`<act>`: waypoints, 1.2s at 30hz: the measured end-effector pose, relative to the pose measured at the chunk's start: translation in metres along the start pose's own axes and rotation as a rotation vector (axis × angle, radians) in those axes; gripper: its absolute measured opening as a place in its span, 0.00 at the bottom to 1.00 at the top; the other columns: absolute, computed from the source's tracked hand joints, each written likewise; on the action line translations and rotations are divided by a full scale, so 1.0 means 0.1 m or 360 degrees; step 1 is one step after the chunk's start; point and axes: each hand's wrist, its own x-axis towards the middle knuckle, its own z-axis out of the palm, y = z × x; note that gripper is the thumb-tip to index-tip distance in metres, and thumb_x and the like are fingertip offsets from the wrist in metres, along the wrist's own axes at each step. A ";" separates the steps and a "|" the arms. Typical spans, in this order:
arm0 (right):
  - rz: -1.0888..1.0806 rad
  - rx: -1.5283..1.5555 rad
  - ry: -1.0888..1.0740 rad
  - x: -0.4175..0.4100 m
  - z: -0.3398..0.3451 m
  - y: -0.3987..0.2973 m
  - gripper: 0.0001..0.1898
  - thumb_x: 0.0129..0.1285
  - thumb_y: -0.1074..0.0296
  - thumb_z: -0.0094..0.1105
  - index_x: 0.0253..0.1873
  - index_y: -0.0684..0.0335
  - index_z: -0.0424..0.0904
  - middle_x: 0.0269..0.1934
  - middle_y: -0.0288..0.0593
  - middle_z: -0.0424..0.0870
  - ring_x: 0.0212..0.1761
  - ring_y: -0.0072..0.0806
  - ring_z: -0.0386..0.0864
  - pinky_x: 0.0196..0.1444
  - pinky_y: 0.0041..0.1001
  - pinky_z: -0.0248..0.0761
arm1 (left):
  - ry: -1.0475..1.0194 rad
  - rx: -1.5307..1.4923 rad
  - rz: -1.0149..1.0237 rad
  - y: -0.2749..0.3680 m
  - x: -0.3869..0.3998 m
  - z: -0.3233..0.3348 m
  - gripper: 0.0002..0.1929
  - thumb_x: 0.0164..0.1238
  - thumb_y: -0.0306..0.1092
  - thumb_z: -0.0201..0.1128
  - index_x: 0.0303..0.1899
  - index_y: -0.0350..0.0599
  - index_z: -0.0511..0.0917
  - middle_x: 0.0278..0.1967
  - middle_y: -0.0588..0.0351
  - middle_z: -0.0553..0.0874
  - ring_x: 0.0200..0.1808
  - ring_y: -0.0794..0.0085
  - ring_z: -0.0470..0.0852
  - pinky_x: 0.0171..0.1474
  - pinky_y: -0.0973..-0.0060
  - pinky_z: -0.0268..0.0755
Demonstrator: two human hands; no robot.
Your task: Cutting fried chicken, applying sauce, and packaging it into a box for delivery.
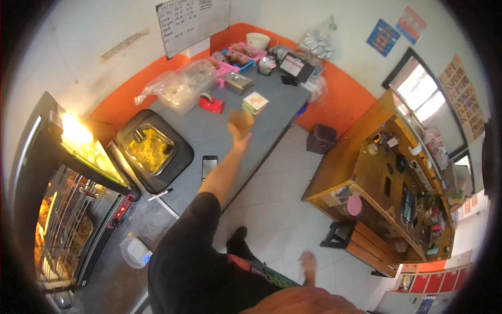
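My left hand reaches out over the grey table and grips a brown paper food container, blurred at its edges. Just beyond it lies a small stack of white-topped boxes. A red tape dispenser stands to its left. Nearer to me, a smartphone lies beside my forearm. Low in the picture hangs what appears to be my right hand, over the tiled floor. It is too blurred to show its fingers or whether it holds anything.
A foil tray of yellow food sits on a black base, beside a lit heated display cabinet. Plastic baskets and a metal container line the table's back. Right of the floor stand a dark bin and a wooden counter.
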 end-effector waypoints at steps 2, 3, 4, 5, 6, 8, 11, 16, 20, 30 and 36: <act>-0.0230 -0.0339 -0.0017 0.85 -0.17 -0.31 0.20 0.72 0.47 0.47 0.45 0.60 0.76 0.32 0.35 0.80 0.28 0.22 0.78 0.25 0.21 0.66 | -0.0056 0.0420 0.0398 0.26 -0.32 -0.07 0.45 0.61 0.41 0.69 0.73 0.54 0.46 0.57 0.51 0.78 0.52 0.58 0.80 0.42 0.64 0.78; 0.0320 0.0021 0.0143 0.82 0.03 -1.21 0.08 0.68 0.62 0.52 0.43 0.59 0.75 0.37 0.35 0.81 0.32 0.25 0.81 0.33 0.23 0.74 | -0.0353 0.0357 -0.0618 0.75 -0.89 0.08 0.42 0.61 0.34 0.69 0.72 0.43 0.50 0.53 0.50 0.77 0.56 0.68 0.76 0.59 0.70 0.70; 0.0045 -0.0178 0.0099 1.17 0.08 -1.31 0.12 0.68 0.58 0.51 0.43 0.62 0.76 0.34 0.37 0.80 0.32 0.27 0.80 0.33 0.27 0.72 | -0.0458 0.0259 -0.0406 0.62 -1.16 -0.16 0.41 0.61 0.32 0.69 0.71 0.42 0.52 0.46 0.54 0.79 0.49 0.70 0.79 0.54 0.71 0.73; -0.0210 -0.0352 0.0086 1.50 0.16 -1.32 0.17 0.68 0.53 0.50 0.43 0.64 0.77 0.31 0.39 0.80 0.32 0.29 0.79 0.34 0.30 0.70 | -0.0820 -0.0086 -0.0432 0.59 -1.51 -0.33 0.37 0.60 0.30 0.69 0.68 0.42 0.57 0.44 0.54 0.80 0.46 0.69 0.81 0.52 0.71 0.75; -0.0203 -0.0175 0.0112 1.55 0.56 -1.77 0.16 0.68 0.54 0.51 0.43 0.64 0.77 0.32 0.40 0.80 0.34 0.32 0.79 0.38 0.33 0.70 | -0.1160 0.0022 -0.0240 0.44 -1.83 -0.64 0.32 0.59 0.27 0.69 0.64 0.41 0.63 0.43 0.56 0.79 0.46 0.68 0.81 0.51 0.68 0.77; -0.0317 -0.0192 0.0230 1.37 1.36 -2.51 0.14 0.66 0.60 0.54 0.49 0.63 0.77 0.39 0.44 0.80 0.43 0.35 0.78 0.47 0.34 0.69 | -0.1385 0.0578 -0.0174 1.17 -2.77 -0.75 0.31 0.54 0.32 0.73 0.59 0.41 0.67 0.39 0.55 0.79 0.42 0.70 0.81 0.45 0.68 0.77; -0.1667 -0.0974 0.0438 1.56 2.50 -2.26 0.17 0.60 0.68 0.59 0.55 0.63 0.76 0.49 0.50 0.77 0.53 0.42 0.75 0.57 0.36 0.66 | -0.1074 0.1023 -0.0086 1.73 -3.36 -0.96 0.30 0.53 0.36 0.73 0.56 0.41 0.68 0.33 0.55 0.78 0.37 0.72 0.81 0.39 0.69 0.75; -0.0848 0.0175 -0.0671 -0.50 3.70 -3.36 0.13 0.67 0.61 0.58 0.47 0.63 0.71 0.41 0.43 0.75 0.45 0.31 0.75 0.50 0.31 0.69 | 0.0336 0.0573 -0.0267 1.83 -3.94 -1.72 0.11 0.63 0.28 0.58 0.45 0.43 0.69 0.25 0.57 0.76 0.24 0.74 0.76 0.27 0.76 0.68; -0.0687 0.0406 -0.1124 -1.14 4.35 -2.70 0.08 0.68 0.66 0.58 0.46 0.56 0.68 0.33 0.35 0.76 0.33 0.20 0.75 0.35 0.21 0.70 | 0.1184 0.0011 -0.0217 1.70 -4.60 -2.33 0.03 0.65 0.26 0.56 0.36 0.38 0.71 0.27 0.56 0.78 0.27 0.73 0.79 0.31 0.76 0.75; -0.1043 0.0064 -0.0839 -3.24 4.52 -2.43 0.13 0.62 0.62 0.62 0.49 0.56 0.75 0.40 0.45 0.82 0.38 0.38 0.82 0.42 0.34 0.74 | 0.0716 -0.0305 0.0109 2.19 -5.93 -3.22 0.45 0.70 0.70 0.30 0.70 0.35 0.55 0.69 0.47 0.64 0.70 0.60 0.61 0.71 0.63 0.52; -0.1444 0.0277 -0.1386 -3.17 4.53 -2.37 0.21 0.70 0.61 0.52 0.64 0.65 0.69 0.49 0.52 0.82 0.50 0.30 0.81 0.51 0.27 0.72 | 0.0283 -0.0756 -0.0231 2.90 -5.75 -3.56 0.63 0.46 0.88 0.23 0.74 0.41 0.47 0.73 0.48 0.54 0.74 0.57 0.53 0.73 0.59 0.43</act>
